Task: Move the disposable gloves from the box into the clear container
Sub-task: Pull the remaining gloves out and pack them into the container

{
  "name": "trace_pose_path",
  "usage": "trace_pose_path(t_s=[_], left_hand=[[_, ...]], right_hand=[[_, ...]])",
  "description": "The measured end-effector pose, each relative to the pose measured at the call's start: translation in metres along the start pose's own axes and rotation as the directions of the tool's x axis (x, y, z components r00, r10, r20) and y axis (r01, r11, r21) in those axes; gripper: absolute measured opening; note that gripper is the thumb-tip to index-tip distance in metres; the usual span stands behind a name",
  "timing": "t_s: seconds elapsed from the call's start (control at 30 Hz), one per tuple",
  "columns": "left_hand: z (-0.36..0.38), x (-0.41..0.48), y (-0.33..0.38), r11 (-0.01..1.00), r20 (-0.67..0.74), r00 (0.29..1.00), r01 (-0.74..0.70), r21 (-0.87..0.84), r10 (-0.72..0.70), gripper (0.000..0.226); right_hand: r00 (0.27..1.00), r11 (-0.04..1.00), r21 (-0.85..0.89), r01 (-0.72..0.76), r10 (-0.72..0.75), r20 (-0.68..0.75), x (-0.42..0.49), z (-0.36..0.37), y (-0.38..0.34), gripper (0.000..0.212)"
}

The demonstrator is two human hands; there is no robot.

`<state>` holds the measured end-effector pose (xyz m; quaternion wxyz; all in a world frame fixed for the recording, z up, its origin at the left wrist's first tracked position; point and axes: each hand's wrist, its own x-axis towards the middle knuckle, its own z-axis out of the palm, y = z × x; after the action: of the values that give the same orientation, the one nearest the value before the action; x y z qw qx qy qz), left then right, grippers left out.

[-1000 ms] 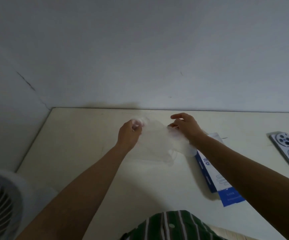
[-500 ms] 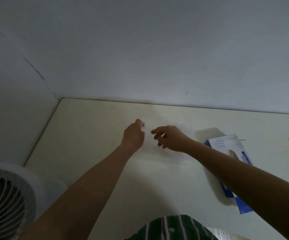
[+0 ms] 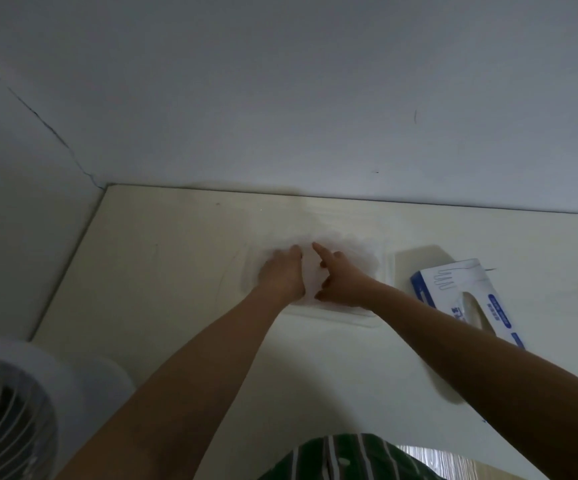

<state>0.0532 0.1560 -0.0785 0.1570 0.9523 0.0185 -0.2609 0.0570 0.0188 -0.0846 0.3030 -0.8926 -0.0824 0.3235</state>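
Translucent plastic gloves [image 3: 353, 252] sat piled in the clear container [image 3: 389, 271] on the cream table [image 3: 176, 271], and we had both hands down in there. Our left hand [image 3: 282, 277] lay flat on the pile, fingers stretched out and pressing, tips partly buried so kinda hard to see. Our right hand [image 3: 343, 284] was just beside it, index finger straight and poking the gloves, other fingers loosely folded, nothing pinched as far as we could tell. Blue-and-white box [image 3: 453, 289] lay right of the container, near but apart.
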Motion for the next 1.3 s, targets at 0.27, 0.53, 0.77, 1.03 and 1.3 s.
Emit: trace_pose_path(t_s=[0.27,0.53,0.77,1.03,1.3], left_hand=[[0.011,0.011,-0.007,0.996,0.199,0.977,0.070,0.062,-0.081,0.076],[0.010,0.003,-0.005,1.000,0.087,0.996,-0.007,-0.008,0.008,0.069],[-0.006,-0.027,0.018,0.996,-0.395,0.914,-0.076,0.055,0.091,0.031],[0.019,-0.068,0.093,0.974,-0.189,0.956,-0.219,0.054,0.226,0.063],[0.052,-0.090,0.137,0.975,-0.217,0.953,-0.193,0.114,0.214,0.049]], right_hand=[[0.984,0.978,-0.124,-0.167,0.173,0.037,0.000,0.001,0.017,0.101],[0.994,0.994,-0.096,-0.045,0.035,-0.100,-0.011,-0.010,0.007,0.077],[0.816,0.948,0.151,0.281,-0.153,-0.558,-0.062,-0.054,-0.001,0.022],[0.860,0.956,-0.037,-0.291,0.244,-0.448,-0.115,-0.063,0.092,0.043],[0.929,0.930,-0.174,-0.323,0.277,-0.246,-0.147,-0.029,0.145,0.082]])
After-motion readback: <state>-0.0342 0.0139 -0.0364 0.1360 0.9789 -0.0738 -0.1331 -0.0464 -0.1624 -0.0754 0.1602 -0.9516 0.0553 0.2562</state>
